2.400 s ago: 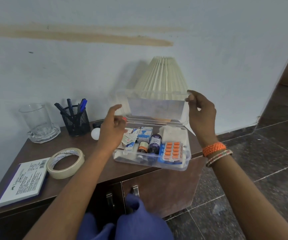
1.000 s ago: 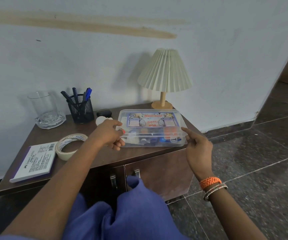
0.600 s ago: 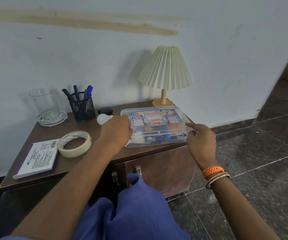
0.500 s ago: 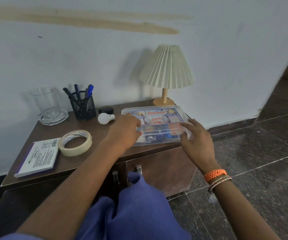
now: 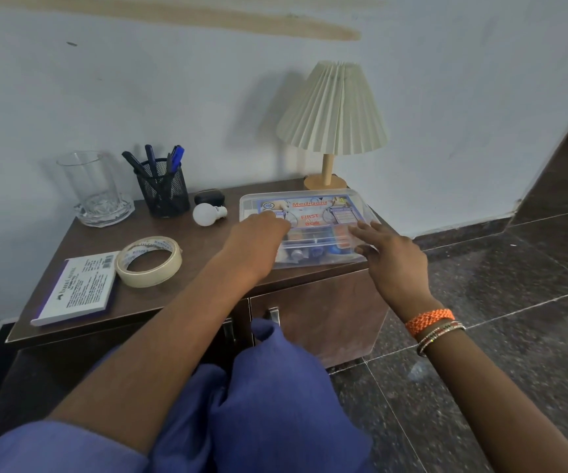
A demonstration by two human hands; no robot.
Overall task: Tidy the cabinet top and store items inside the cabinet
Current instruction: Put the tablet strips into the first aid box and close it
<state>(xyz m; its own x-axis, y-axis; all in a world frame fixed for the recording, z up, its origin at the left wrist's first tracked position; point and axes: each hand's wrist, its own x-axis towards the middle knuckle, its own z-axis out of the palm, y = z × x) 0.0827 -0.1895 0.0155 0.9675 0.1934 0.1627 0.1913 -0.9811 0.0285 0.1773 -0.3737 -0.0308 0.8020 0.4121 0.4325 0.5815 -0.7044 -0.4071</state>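
A clear plastic first aid box (image 5: 313, 213) with a printed lid lies closed on the right part of the brown cabinet top (image 5: 190, 240). My left hand (image 5: 258, 237) rests on the box's left front part, fingers on the lid. My right hand (image 5: 388, 254) lies flat against the box's right front corner, fingers straight. On the left of the top lie a tape roll (image 5: 149, 261) and a white notepad (image 5: 77, 286). A white bulb (image 5: 205, 213) and a small black case (image 5: 209, 197) sit behind my left hand.
A glass jar on a glass dish (image 5: 93, 189), a mesh pen holder (image 5: 163, 184) and a pleated lamp (image 5: 332, 121) stand along the wall. Two cabinet doors with metal handles (image 5: 272, 317) are closed below. My blue-clad knee is in front of them. Dark tiled floor lies to the right.
The box's lid was up, then came down closed. Both hands moved from the lid's edges to lie over the front of the closed box.
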